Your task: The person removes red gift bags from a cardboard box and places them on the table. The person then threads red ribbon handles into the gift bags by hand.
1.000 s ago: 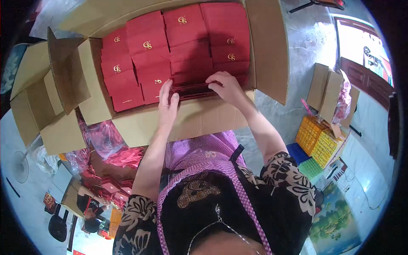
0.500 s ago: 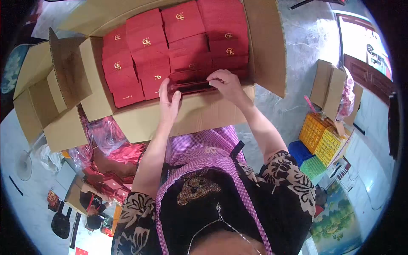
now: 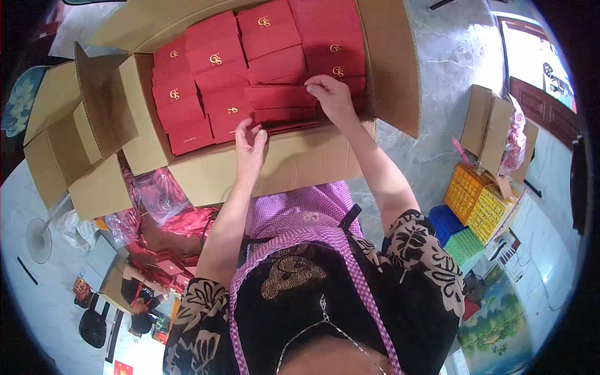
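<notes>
A large cardboard box [image 3: 269, 172] stands in front of me, packed with rows of red paper packets [image 3: 275, 59] that bear gold lettering. At the box's near wall, my left hand [image 3: 251, 145] is open, its fingers loosely bent and thumb apart beside the front packets. My right hand [image 3: 334, 99] hovers over or touches the nearer right rows, thumb and forefinger slightly apart with no packet visible between them. Between the two hands, several red packets [image 3: 284, 115] stand on edge, leaning in a tight row. The right hand hides part of the packets beneath it.
An opened carton [image 3: 62, 156] sits to the left, above red goods in clear plastic [image 3: 162, 197]. Yellow baskets [image 3: 478, 197], a blue basket [image 3: 445, 222] and a green basket [image 3: 465, 244] stand on the right. Another person [image 3: 140, 297] is at lower left.
My right hand has moved up and away from the front row. The front packets between my hands have closed up, and the dark gap there is narrower. My left hand has shifted slightly down.
</notes>
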Motion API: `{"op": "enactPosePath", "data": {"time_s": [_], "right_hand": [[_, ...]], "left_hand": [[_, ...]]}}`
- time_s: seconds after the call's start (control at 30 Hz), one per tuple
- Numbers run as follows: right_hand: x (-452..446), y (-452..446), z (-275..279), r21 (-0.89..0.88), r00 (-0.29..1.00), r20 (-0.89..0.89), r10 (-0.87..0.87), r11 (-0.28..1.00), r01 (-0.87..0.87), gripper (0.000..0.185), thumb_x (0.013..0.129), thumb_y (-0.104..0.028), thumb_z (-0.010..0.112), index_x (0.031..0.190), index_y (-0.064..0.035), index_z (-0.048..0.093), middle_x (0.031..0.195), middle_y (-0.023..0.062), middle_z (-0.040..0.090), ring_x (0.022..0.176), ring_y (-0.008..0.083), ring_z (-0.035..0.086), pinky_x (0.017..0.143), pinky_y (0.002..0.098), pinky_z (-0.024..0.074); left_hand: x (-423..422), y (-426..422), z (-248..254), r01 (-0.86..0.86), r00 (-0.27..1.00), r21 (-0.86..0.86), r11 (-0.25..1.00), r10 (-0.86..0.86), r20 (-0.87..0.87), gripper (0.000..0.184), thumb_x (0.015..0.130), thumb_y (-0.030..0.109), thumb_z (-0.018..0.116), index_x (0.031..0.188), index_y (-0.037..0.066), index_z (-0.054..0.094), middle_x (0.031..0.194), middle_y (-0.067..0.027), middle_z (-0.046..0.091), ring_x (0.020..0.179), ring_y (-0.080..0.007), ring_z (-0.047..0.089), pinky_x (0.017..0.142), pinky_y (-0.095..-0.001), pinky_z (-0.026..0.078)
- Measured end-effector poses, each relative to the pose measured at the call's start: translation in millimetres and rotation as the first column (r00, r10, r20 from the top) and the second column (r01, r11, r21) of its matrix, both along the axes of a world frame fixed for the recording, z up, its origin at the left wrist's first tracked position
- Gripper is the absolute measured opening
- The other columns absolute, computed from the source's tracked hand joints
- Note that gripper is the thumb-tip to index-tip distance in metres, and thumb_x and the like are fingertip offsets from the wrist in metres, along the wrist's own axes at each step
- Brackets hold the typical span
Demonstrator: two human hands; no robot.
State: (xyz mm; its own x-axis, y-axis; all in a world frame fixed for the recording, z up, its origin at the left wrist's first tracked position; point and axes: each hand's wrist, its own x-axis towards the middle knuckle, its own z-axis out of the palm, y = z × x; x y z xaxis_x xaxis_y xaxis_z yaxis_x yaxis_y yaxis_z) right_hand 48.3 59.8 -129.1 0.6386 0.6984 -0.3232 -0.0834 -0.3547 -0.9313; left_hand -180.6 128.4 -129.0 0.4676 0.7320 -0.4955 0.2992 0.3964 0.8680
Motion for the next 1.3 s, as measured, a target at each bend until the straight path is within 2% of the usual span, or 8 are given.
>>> {"op": "enactPosePath", "data": {"time_s": [0.23,0.3,0.63,0.7,0.77,0.83,0.93,1.3], "right_hand": [[-8.2,-16.3,15.9,-0.015,0.931,0.254,0.262,0.964,-0.267,0.011,0.081,-0.004,0.063,0.091,-0.0019,0.067,0.084,0.0066,0.064,0.083,0.0151,0.059,0.072,0.0269,0.0465],[-9.3,-25.0,15.9,-0.016,0.896,0.289,0.336,0.938,-0.347,0.011,0.081,-0.005,0.063,0.091,-0.0024,0.067,0.085,0.0075,0.064,0.084,0.0170,0.059,0.073,0.0281,0.0465],[20.8,-0.5,39.2,-0.134,0.911,0.022,0.412,0.904,-0.406,0.023,0.079,-0.014,0.068,0.099,-0.0025,0.066,0.093,0.0090,0.063,0.090,0.0223,0.059,0.083,0.0325,0.0465],[27.2,15.7,36.2,-0.172,0.711,0.514,0.480,0.870,-0.463,0.031,0.077,-0.019,0.070,0.103,-0.0030,0.065,0.102,0.0092,0.062,0.101,0.0287,0.054,0.093,0.0385,0.0412],[25.7,31.0,26.8,-0.232,0.661,0.544,0.516,0.850,-0.472,0.032,0.075,-0.020,0.069,0.103,-0.0053,0.064,0.108,0.0091,0.059,0.106,0.0320,0.050,0.094,0.0430,0.0384],[29.7,47.5,23.2,-0.610,0.343,0.407,0.847,0.532,-0.587,0.025,0.077,-0.018,0.067,0.099,-0.0072,0.064,0.108,0.0087,0.058,0.103,0.0299,0.051,0.087,0.0432,0.0412],[30.5,56.7,14.0,-0.597,0.279,0.544,0.791,0.599,-0.534,0.019,0.078,-0.017,0.064,0.095,-0.0083,0.063,0.101,0.0098,0.058,0.099,0.0293,0.052,0.084,0.0431,0.0418],[33.4,53.0,4.7,-0.434,0.482,0.381,0.789,0.613,-0.661,0.017,0.081,-0.011,0.061,0.096,-0.0035,0.058,0.098,0.0131,0.058,0.094,0.0311,0.056,0.084,0.0403,0.0451]], "left_hand": [[3.7,2.3,1.3,-0.013,0.999,0.178,0.984,0.004,0.049,0.058,0.092,0.017,0.057,0.141,0.004,0.028,0.140,-0.0119,0.037,0.121,-0.0214,0.044,0.103,-0.0328,0.035],[1.3,10.5,3.7,0.302,0.952,0.598,0.743,-0.205,-0.226,0.061,0.091,0.014,0.056,0.143,0.005,0.026,0.145,-0.0150,0.030,0.126,-0.0266,0.040,0.108,-0.0363,0.029],[0.9,12.1,5.9,0.328,0.944,0.647,0.688,-0.261,-0.202,0.027,0.087,0.011,0.058,0.112,0.002,0.053,0.120,-0.0157,0.057,0.113,-0.0328,0.051,0.098,-0.0407,0.038],[3.3,11.7,9.6,0.321,0.946,0.646,0.693,-0.263,-0.188,0.026,0.087,0.012,0.058,0.111,0.002,0.053,0.119,-0.0153,0.057,0.112,-0.0328,0.052,0.097,-0.0409,0.039],[2.6,9.7,8.6,0.320,0.947,0.652,0.687,-0.261,-0.190,0.026,0.087,0.012,0.059,0.111,0.003,0.053,0.119,-0.0150,0.057,0.111,-0.0327,0.052,0.096,-0.0411,0.039],[2.1,7.8,10.4,0.318,0.947,0.659,0.682,-0.256,-0.192,0.026,0.087,0.013,0.059,0.110,0.003,0.053,0.119,-0.0148,0.058,0.110,-0.0327,0.053,0.096,-0.0413,0.039],[-0.7,6.3,9.4,0.358,0.933,0.667,0.653,-0.274,-0.233,0.027,0.084,0.012,0.062,0.107,0.003,0.052,0.114,-0.0135,0.060,0.105,-0.0329,0.054,0.092,-0.0415,0.040],[-10.4,10.1,16.3,0.381,0.921,0.675,0.632,-0.326,-0.215,0.019,0.082,0.001,0.061,0.099,0.002,0.054,0.101,-0.0150,0.063,0.093,-0.0328,0.058,0.081,-0.0388,0.048]]}}
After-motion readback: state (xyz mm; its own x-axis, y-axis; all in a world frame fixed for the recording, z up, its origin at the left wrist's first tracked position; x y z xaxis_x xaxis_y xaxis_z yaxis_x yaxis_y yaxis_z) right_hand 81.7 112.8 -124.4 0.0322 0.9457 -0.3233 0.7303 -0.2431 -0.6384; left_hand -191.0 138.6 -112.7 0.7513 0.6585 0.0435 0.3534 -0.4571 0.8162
